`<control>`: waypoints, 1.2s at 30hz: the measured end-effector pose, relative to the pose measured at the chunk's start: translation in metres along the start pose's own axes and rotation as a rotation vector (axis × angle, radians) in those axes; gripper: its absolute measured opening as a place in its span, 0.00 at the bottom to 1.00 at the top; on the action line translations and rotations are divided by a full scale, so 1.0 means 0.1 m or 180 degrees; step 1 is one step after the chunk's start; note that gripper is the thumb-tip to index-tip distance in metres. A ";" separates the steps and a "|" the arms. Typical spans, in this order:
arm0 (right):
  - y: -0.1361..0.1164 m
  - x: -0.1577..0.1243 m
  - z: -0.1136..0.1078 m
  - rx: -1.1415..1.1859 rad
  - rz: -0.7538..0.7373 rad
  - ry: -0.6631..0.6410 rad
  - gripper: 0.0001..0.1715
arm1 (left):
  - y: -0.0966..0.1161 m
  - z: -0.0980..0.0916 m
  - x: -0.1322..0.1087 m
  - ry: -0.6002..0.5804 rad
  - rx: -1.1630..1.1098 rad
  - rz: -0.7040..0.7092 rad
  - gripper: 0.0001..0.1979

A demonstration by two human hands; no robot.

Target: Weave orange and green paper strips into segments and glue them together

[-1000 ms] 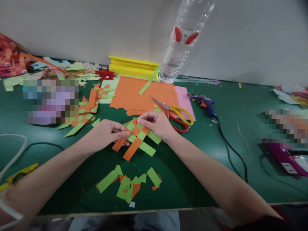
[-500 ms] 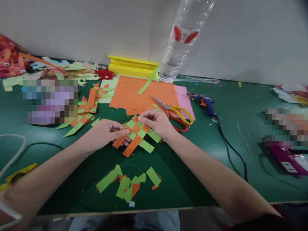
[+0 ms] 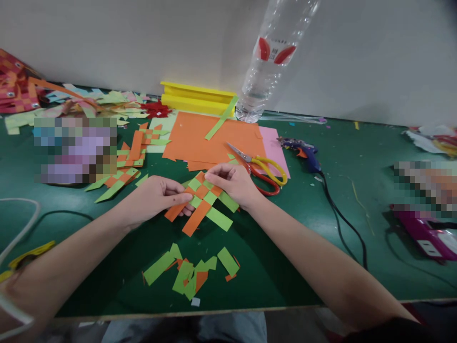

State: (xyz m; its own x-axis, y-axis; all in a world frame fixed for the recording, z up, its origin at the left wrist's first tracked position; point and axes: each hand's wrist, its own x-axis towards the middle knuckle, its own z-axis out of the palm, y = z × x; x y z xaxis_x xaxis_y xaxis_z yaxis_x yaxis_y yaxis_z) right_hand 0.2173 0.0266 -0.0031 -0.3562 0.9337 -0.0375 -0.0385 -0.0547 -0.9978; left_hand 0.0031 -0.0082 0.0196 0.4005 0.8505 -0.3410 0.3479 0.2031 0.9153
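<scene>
Between my two hands is a woven paper piece (image 3: pixel 203 192) of orange and green strips, checkered at its middle, with loose strip ends pointing down and outward. My left hand (image 3: pixel 167 197) pinches its left edge, thumb on top and fingers beneath. At the upper right, my right hand (image 3: pixel 232 183) grips it between thumb and fingers. Scissors (image 3: pixel 262 169) with one yellow and one red handle lie just beyond my right hand, partly on orange paper sheets (image 3: pixel 214 138). Below the woven piece, green and orange paper scraps (image 3: pixel 189 274) are scattered on the green table.
More woven paper pieces (image 3: pixel 123 174) lie left, by a blurred-out flat object (image 3: pixel 76 152). A blue glue gun (image 3: pixel 303 151) with a black cord rests right. Behind stand a clear bottle (image 3: pixel 259 81) and a yellow channel-shaped piece (image 3: pixel 196 97). A purple device (image 3: pixel 424 233) sits far right.
The woven piece's lower strip ends have shifted slightly down and outward. Both hands keep their hold in almost the same place.
</scene>
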 end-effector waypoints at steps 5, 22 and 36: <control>0.02 0.01 0.00 0.0019 -0.0074 0.0080 0.09 | -0.04 0.01 0.02 0.0044 -0.0029 -0.0029 0.10; 0.06 -0.03 0.08 -0.0327 -0.0492 0.0462 0.09 | 0.00 0.06 0.00 0.0248 -0.0133 -0.0121 0.16; 0.04 -0.05 0.08 -0.0634 -0.0490 0.0346 0.11 | 0.03 0.00 -0.03 0.0916 0.1813 0.0507 0.23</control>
State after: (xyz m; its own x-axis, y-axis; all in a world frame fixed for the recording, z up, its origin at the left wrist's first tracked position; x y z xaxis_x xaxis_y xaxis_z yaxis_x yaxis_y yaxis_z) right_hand 0.2114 0.0191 -0.0066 -0.2576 0.9587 0.1204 0.1037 0.1513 -0.9830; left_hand 0.0035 -0.0102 0.0234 0.2689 0.9608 -0.0674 0.7290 -0.1573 0.6662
